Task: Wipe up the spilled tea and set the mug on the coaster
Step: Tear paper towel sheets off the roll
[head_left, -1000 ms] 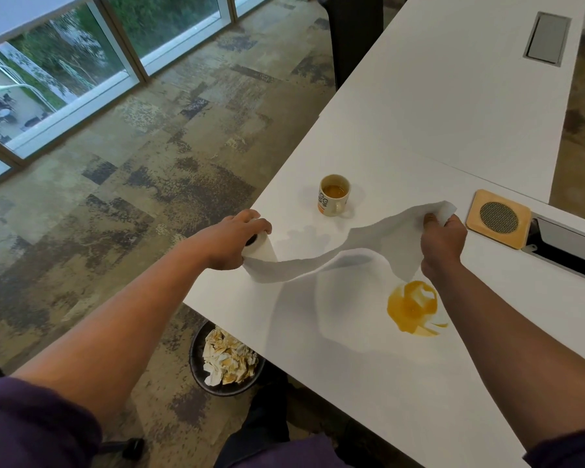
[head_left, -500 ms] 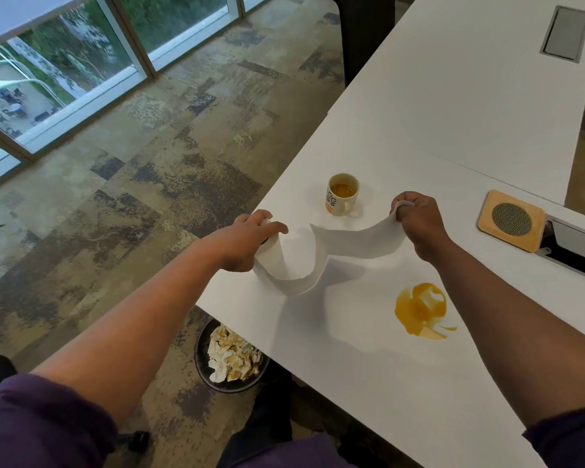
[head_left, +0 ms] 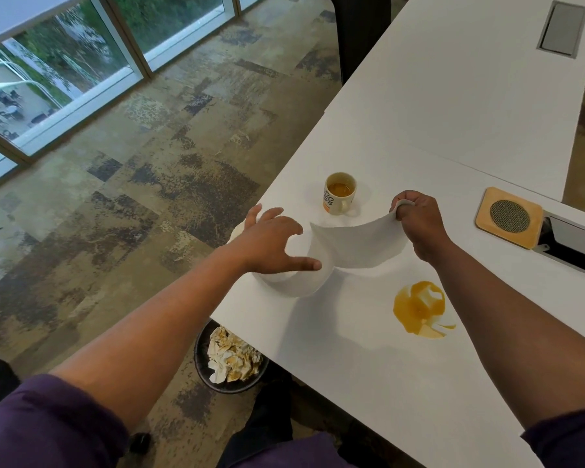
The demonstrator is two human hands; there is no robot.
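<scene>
A cream mug with orange print, tea still in it, stands on the white table near its left edge. An orange tea puddle lies closer to me, to the right of the mug. The wooden coaster sits at the right, bare. My left hand presses down on a paper towel roll, fingers spread over its top. My right hand pinches the end of a sheet that is still joined to the roll, just right of the mug and above the puddle.
A black bin with crumpled, stained paper stands on the floor under the table's near-left edge. An open cable slot lies right of the coaster, and a closed hatch is farther back. A dark chair stands by the far edge.
My right hand has drawn back left towards the mug, so the sheet hangs shorter and slacker. My left hand has opened from a grip to a flat press on the roll.
</scene>
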